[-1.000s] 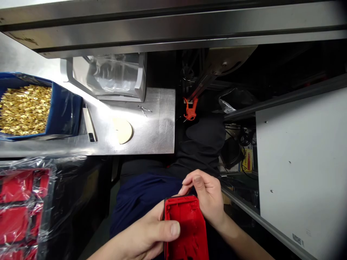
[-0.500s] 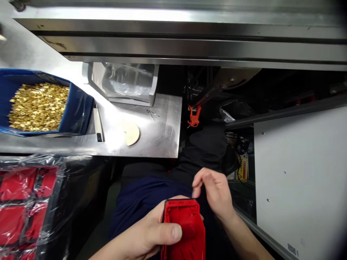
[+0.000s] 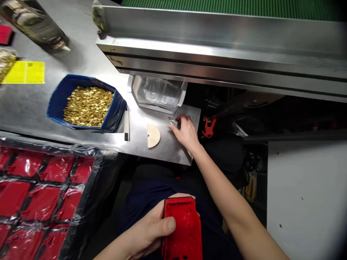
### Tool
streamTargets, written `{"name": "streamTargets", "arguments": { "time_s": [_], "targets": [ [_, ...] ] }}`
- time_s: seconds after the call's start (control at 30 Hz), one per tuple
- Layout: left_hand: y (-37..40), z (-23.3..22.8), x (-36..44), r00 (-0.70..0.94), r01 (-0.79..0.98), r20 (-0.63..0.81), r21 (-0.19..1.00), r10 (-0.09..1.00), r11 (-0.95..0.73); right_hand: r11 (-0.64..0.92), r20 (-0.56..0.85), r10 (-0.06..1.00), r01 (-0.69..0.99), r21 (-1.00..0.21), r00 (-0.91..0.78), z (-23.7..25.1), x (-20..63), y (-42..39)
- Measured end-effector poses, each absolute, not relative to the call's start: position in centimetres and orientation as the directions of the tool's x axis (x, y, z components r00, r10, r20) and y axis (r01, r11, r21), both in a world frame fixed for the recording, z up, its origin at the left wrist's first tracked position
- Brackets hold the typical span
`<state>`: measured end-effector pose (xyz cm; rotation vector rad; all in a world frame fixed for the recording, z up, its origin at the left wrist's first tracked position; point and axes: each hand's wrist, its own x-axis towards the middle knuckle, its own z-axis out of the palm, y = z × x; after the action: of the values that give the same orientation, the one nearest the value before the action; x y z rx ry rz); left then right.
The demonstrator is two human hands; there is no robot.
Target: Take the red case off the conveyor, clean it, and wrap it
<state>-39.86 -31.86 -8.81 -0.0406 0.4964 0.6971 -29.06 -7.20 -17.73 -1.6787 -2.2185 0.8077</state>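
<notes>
My left hand [image 3: 158, 225] is wrapped around a red plastic housing [image 3: 184, 225], hollow side up, with its thumb over the near-left rim. Low in the view, the housing is held above my lap, its lower end cut off by the frame. My right hand [image 3: 186, 133] is over the metal table's right end, thumb and fingers apart around some small thin metal pieces [image 3: 172, 121]. Their exact kind is too small to make out. Left of that hand lies a pale half-round disc [image 3: 153, 136], and further left a white-handled tool with a black tip [image 3: 126, 126].
A blue bin [image 3: 56, 103] holds many small brass parts. Behind my right hand stands a clear-fronted bin [image 3: 158, 92] under a metal conveyor frame [image 3: 217, 61]. At lower left, a plastic-lined crate [image 3: 94, 173] contains red housings. An orange-handled tool [image 3: 208, 127] hangs beyond the table edge.
My right hand has moved from beside the housing up and left to the small metal pieces on the table. My left hand still holds the housing. The view has shifted left.
</notes>
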Motion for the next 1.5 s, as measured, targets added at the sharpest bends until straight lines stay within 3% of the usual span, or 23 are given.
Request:
{"name": "streamTargets", "arguments": {
  "time_s": [0.07,0.23,0.47,0.7,0.83,0.97,1.27,1.5],
  "targets": [
    [-32.0,-8.7,-40.4,0.620,-0.660,-0.467,0.122,0.630,0.741,0.182,-0.184,0.930,0.835,-0.519,-0.317,-18.2,-29.6,-6.4],
    [-32.3,-8.3,-41.6,0.545,-0.717,-0.511,0.127,0.664,0.686,0.140,-0.205,0.931,0.815,-0.563,-0.302,-17.3,-27.4,-8.1],
    [-33.0,-8.6,-40.4,0.503,-0.751,-0.453,0.193,0.736,0.632,0.179,-0.359,0.834,0.821,-0.542,-0.419,-15.3,-23.6,-13.1],
    [-32.4,-8.5,-37.7,0.588,-0.666,-0.494,0.154,0.641,0.730,-0.018,-0.314,0.867,0.605,-0.796,-0.387,-8.0,-18.4,-17.2],
    [-31.6,-8.4,-36.3,0.594,-0.633,-0.490,0.206,0.638,0.747,0.068,-0.270,0.805,0.536,-0.842,-0.528,-3.7,-15.9,-20.5],
    [-30.8,-8.1,-35.6,0.606,-0.617,-0.501,0.194,0.618,0.763,0.226,-0.212,0.713,0.505,-0.833,-0.668,-2.8,-15.4,-23.0],
    [-30.5,-7.5,-35.4,0.588,-0.605,-0.569,0.163,0.575,0.780,0.384,-0.127,0.715,0.539,-0.750,-0.687,-4.2,-15.9,-24.4],
    [-30.7,-7.5,-35.3,0.575,-0.561,-0.579,0.235,0.578,0.794,0.470,-0.083,0.704,0.550,-0.690,-0.706,-3.7,-16.1,-24.4]
  ]
}}
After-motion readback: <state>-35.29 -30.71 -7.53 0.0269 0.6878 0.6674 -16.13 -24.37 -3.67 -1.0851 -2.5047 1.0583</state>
